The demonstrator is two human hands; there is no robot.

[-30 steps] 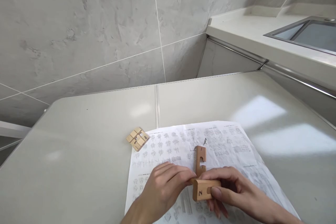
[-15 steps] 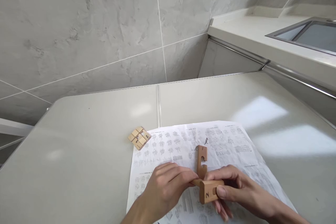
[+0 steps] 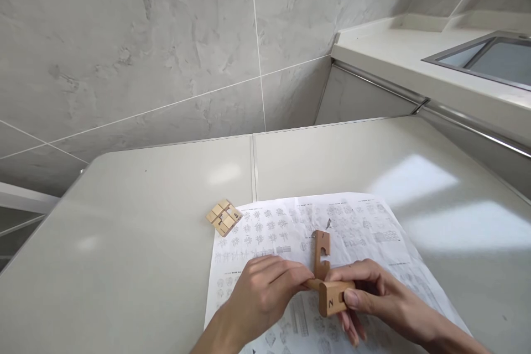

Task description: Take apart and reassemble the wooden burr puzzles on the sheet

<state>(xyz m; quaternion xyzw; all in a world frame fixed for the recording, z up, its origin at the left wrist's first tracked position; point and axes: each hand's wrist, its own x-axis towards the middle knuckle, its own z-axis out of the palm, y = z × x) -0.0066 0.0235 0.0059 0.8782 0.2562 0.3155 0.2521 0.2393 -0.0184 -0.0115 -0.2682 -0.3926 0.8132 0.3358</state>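
Both hands work on notched wooden puzzle pieces above a printed instruction sheet (image 3: 360,227). My right hand (image 3: 373,298) grips a short wooden block marked "2" (image 3: 332,300). My left hand (image 3: 265,293) pinches the end of a wooden bar that meets that block. A third notched piece marked "1" (image 3: 322,251) stands up between the two hands, crossing the others. Further off, left of the sheet, a flat cluster of wooden pieces with a "3" on it (image 3: 224,217) lies on the table, untouched.
The grey table (image 3: 124,243) has a seam down its middle and rounded far corners. A marbled tile wall (image 3: 166,44) rises behind it. At the right runs a higher counter (image 3: 398,55) with a steel sink (image 3: 485,58).
The block marked "2" has turned slightly in my right hand and sits a little lower and further right. The view has shifted a bit; the hands stay together.
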